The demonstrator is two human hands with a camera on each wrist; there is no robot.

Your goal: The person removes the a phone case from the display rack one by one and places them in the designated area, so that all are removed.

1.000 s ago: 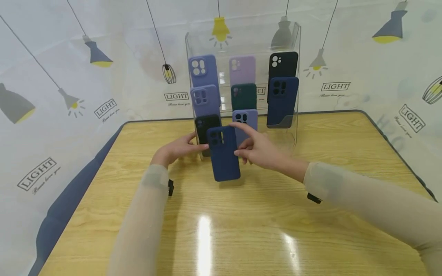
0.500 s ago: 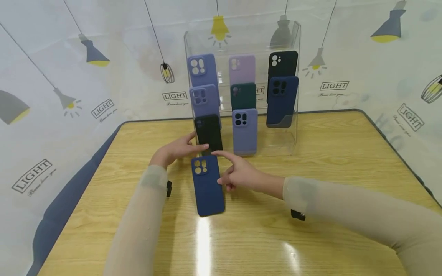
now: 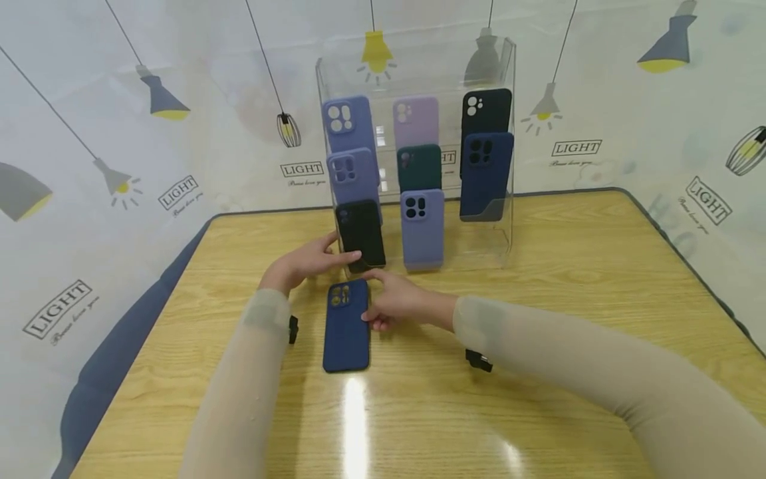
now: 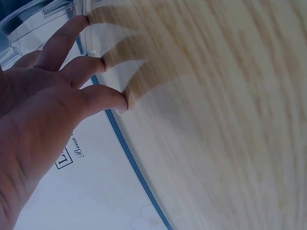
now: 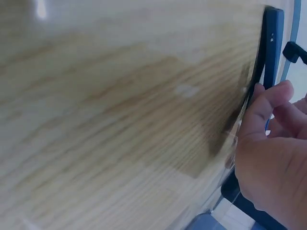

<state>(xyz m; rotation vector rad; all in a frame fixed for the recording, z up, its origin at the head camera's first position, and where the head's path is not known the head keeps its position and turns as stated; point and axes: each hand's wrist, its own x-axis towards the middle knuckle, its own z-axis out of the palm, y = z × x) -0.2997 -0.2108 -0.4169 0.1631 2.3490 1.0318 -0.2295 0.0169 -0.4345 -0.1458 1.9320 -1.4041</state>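
Note:
My right hand (image 3: 397,301) holds a dark blue phone case (image 3: 346,339) by its top and right edges. The case lies flat on the wooden table, camera cutouts toward the stand; in the right wrist view the blue phone case (image 5: 273,43) shows edge-on at the fingertips. My left hand (image 3: 308,258) grips the lower left side of a clear acrylic display stand (image 3: 479,247), its thumb across the front by a black phone case (image 3: 362,229). In the left wrist view, the fingers of the left hand (image 4: 62,81) reach round the stand's side, close over the table.
More cases fill the stand's tiers: two periwinkle ones (image 3: 349,120) at left, a pink case (image 3: 415,118), a green case (image 3: 419,166) and a lilac case (image 3: 422,233) in the middle, a black case (image 3: 486,110) and a navy case (image 3: 486,176) at right. A lamp-print backdrop (image 3: 227,146) encloses the table.
My right hand has brought the blue phone case down and left, from in front of the stand's bottom row to the table. The left hand has kept its place at the stand.

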